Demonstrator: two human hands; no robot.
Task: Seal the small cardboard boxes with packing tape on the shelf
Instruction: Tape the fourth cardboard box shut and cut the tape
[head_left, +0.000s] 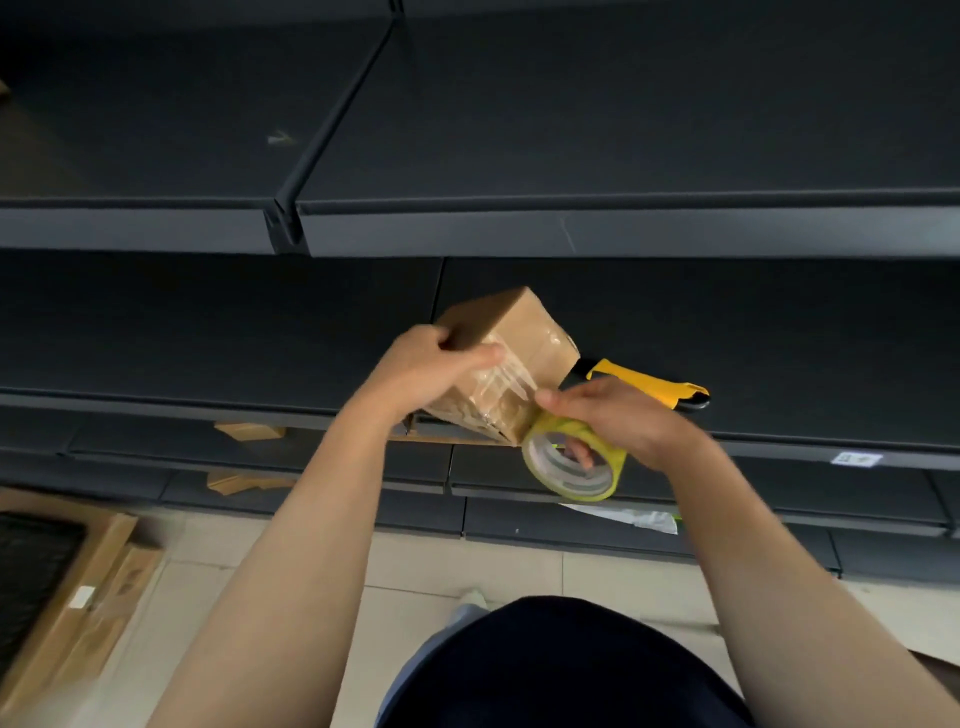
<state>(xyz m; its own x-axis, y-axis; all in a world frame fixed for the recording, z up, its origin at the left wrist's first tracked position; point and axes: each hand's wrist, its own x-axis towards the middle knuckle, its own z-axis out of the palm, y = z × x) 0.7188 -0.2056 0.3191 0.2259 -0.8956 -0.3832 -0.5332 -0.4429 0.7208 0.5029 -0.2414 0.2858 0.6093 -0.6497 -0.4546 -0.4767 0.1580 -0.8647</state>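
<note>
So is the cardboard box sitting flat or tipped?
Tipped. The left hand grips the cardboard box at a slant, far corner raised.

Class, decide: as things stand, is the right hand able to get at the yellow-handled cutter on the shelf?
Probably, once freed: the cutter lies with its handle exposed just beyond the right hand, but that hand holds the tape roll, its tape running to the box.

Tilted taped cardboard box (511, 343), tape roll (571, 457)

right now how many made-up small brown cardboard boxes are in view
1: the small brown cardboard box, gripped by the left hand over the dark metal shelf edge; flat cardboard pieces on lower shelves may be unfolded boxes.
</note>
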